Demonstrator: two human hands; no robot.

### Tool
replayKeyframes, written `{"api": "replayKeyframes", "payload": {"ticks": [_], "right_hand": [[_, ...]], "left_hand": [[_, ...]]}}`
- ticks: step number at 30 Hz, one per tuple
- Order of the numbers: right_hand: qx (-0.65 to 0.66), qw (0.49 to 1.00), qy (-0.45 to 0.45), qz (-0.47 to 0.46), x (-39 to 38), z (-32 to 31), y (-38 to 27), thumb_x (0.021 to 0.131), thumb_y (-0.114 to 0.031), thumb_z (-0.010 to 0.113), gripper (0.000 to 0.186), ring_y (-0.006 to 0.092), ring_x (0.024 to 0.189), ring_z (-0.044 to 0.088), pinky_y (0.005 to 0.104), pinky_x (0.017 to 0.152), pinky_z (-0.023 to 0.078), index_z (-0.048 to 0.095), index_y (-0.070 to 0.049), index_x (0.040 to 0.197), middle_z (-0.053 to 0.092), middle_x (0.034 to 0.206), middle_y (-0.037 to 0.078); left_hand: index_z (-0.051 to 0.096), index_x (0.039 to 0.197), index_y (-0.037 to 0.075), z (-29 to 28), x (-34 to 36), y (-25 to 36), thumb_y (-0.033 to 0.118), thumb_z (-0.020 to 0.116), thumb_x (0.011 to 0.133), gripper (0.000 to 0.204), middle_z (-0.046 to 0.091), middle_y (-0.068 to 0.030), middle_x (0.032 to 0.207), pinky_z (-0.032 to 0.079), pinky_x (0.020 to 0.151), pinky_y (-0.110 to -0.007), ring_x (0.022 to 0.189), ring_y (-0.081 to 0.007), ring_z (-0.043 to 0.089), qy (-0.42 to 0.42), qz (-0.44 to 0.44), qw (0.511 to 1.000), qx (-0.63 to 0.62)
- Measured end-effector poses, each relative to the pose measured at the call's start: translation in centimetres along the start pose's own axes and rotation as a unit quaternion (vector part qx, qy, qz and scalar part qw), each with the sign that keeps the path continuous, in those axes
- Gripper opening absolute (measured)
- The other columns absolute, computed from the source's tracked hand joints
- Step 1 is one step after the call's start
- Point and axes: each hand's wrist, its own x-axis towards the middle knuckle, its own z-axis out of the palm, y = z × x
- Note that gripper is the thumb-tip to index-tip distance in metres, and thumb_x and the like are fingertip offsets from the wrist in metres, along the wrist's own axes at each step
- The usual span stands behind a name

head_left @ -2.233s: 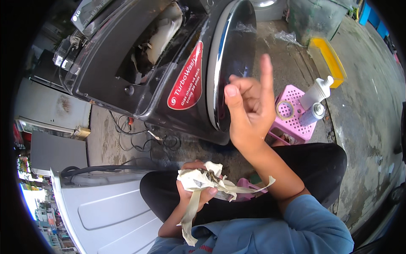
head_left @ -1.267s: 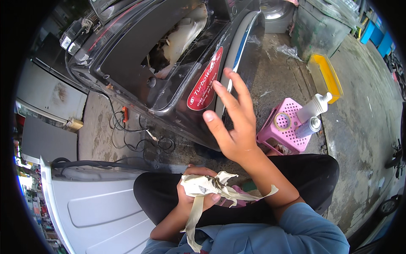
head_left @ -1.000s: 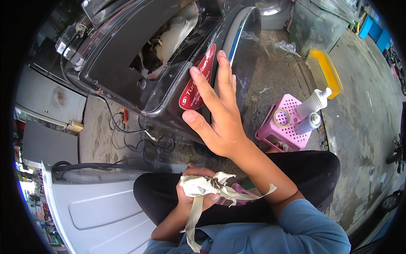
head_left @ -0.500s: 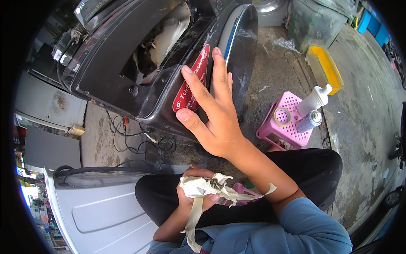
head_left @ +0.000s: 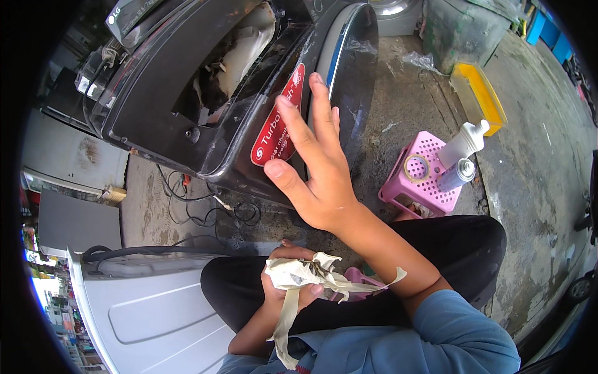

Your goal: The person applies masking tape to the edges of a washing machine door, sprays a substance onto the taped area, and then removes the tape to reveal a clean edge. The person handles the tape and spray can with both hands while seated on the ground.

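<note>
My right hand, fingers spread, is raised at the front corner of a dark grey washing machine. Its fingertips overlap a red sticker; I cannot tell whether they touch it. The machine has an opening with a ragged white piece inside and an open, round dark door at its right. Low in view, above my lap, my left hand grips a crumpled wad of cream masking tape, with long loose strips hanging from it.
A pink stool at the right carries a tape roll, white bottle and spray can. Behind are a yellow tub and grimy bin. Cables lie below the machine. White appliance panels flank my left.
My right hand has turned from a raised index finger to spread fingers and moved left over the sticker, hardly moving in the last half second. My left hand still grips the tape.
</note>
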Motion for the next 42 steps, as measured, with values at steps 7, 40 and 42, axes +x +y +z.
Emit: {"api": "replayKeyframes", "payload": {"ticks": [7, 40, 42], "right_hand": [[-0.038, 0.999, -0.011, -0.011, 0.33, 0.25, -0.60, 0.102, -0.046, 0.062, 0.070, 0.0501, 0.159, 0.015, 0.0705, 0.120, 0.003, 0.046, -0.006, 0.158, 0.012, 0.170, 0.036], [-0.028, 0.999, 0.013, -0.009, 0.47, 0.65, -0.72, 0.099, -0.047, 0.066, 0.065, 0.0529, 0.154, 0.022, 0.0757, 0.117, 0.004, 0.054, -0.014, 0.154, 0.016, 0.167, 0.037], [-0.026, 0.999, 0.013, -0.015, 0.37, 0.63, -0.71, 0.099, -0.047, 0.066, 0.065, 0.0528, 0.154, 0.022, 0.0754, 0.117, 0.004, 0.054, -0.014, 0.154, 0.016, 0.167, 0.037]], "left_hand": [[0.058, 0.122, 0.001, -0.10, 0.22, 0.05, 0.014, 0.089, 0.079, 0.055, 0.070, -0.0130, 0.111, 0.029, 0.118, -0.039, 0.101, -0.0159, 0.065, -0.016, 0.013, 1.000, 0.005], [0.058, 0.120, 0.002, -0.29, -0.19, -0.03, 0.018, 0.090, 0.078, 0.056, 0.071, -0.0127, 0.108, 0.029, 0.118, -0.040, 0.099, -0.0178, 0.065, -0.005, -0.002, 0.999, 0.036], [0.059, 0.121, 0.001, -0.15, -0.25, 0.09, 0.018, 0.090, 0.076, 0.056, 0.070, -0.0111, 0.111, 0.025, 0.121, -0.039, 0.101, -0.0166, 0.065, 0.003, -0.015, 1.000, 0.021]]}}
